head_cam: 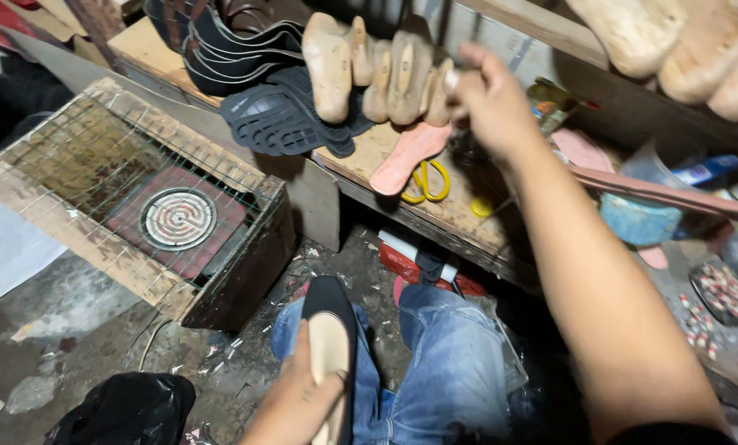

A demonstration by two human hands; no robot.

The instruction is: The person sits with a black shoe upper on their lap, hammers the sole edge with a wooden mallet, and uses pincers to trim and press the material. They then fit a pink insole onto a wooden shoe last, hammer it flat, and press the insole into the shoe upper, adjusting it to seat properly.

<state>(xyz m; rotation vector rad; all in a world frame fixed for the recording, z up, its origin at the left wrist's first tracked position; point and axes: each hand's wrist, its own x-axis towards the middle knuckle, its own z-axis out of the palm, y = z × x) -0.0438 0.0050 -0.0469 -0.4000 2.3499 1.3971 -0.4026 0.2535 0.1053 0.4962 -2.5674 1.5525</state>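
Pointing toe-away, the black shoe (pixel 329 330) lies lengthwise in the left hand (pixel 296 404).

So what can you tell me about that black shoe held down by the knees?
The shoe is a black flat with a pointed toe aimed away from the person. A tan insole lines its inside. It looks like matte leather or fabric, unfinished. It lies lengthwise over the left knee of the blue jeans. The left hand grips its heel end, thumb on the insole. The right hand is away at the bench.
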